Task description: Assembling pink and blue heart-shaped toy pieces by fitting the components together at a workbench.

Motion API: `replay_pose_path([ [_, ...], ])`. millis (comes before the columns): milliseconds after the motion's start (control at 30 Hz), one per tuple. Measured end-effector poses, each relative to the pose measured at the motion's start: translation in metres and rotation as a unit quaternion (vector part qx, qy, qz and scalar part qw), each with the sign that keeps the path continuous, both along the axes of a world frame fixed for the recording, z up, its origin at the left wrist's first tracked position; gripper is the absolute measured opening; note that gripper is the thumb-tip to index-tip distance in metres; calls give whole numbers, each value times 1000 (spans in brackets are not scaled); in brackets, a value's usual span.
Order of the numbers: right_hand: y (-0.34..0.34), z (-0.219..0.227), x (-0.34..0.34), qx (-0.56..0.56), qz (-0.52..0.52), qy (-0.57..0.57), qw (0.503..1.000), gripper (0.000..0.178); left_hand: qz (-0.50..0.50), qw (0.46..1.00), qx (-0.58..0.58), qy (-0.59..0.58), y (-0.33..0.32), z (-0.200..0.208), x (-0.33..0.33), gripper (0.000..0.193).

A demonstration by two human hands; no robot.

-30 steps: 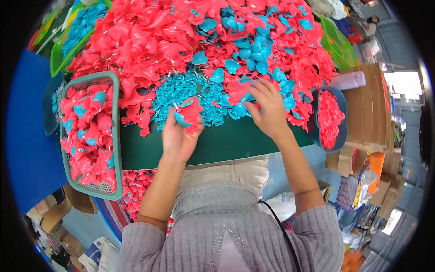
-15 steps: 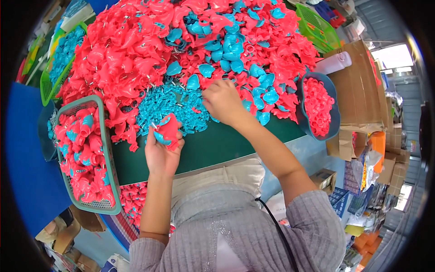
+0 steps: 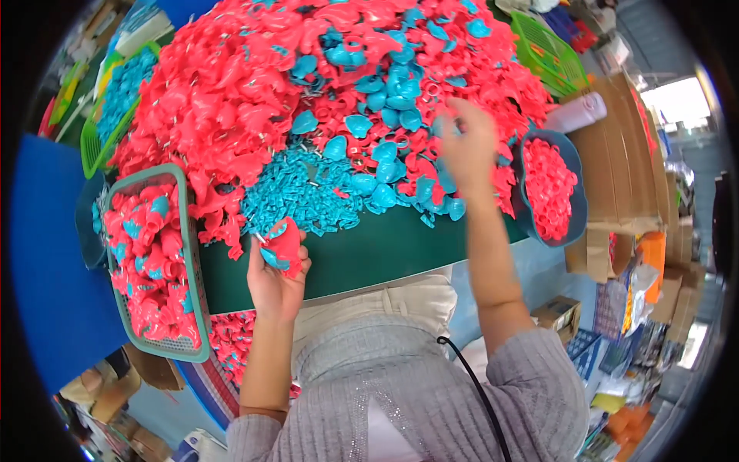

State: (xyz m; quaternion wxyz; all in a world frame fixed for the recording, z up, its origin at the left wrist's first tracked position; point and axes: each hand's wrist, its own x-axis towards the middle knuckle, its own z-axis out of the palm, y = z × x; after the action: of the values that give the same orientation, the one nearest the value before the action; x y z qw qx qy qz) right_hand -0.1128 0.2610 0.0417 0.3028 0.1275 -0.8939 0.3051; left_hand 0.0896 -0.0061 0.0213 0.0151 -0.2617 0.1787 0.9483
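Note:
My left hand is closed around a pinkish-red molded plastic part with a blue piece on its lower side and a small metal pin sticking out at its left. It holds the part just above the table's near edge. My right hand is raised over the right side of the heap, its curled fingers smeared by motion; whether anything is in them does not show. Close to it lie blue shell-shaped pieces among red parts. Small blue pieces form a pile beyond my left hand.
A large heap of red plastic parts covers much of the green table. At the left stands a grey-green basket of red-and-blue parts. On the right are a dark blue bowl of red rings, a pale bottle and a cardboard box.
My right hand has moved right and away from me, from the small blue pieces to over the heap's right side. My left hand still holds the red part nearly in place.

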Motion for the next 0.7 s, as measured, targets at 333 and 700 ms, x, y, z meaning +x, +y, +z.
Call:
replay_pose_path([
  [333,61,-30,-70,227,-211,-231,922,50,-76,994,77,-18,25,-6,-15,50],
  [700,52,8,-106,-125,187,-171,959,43,9,999,2,-51,1,-10,7,47],
])
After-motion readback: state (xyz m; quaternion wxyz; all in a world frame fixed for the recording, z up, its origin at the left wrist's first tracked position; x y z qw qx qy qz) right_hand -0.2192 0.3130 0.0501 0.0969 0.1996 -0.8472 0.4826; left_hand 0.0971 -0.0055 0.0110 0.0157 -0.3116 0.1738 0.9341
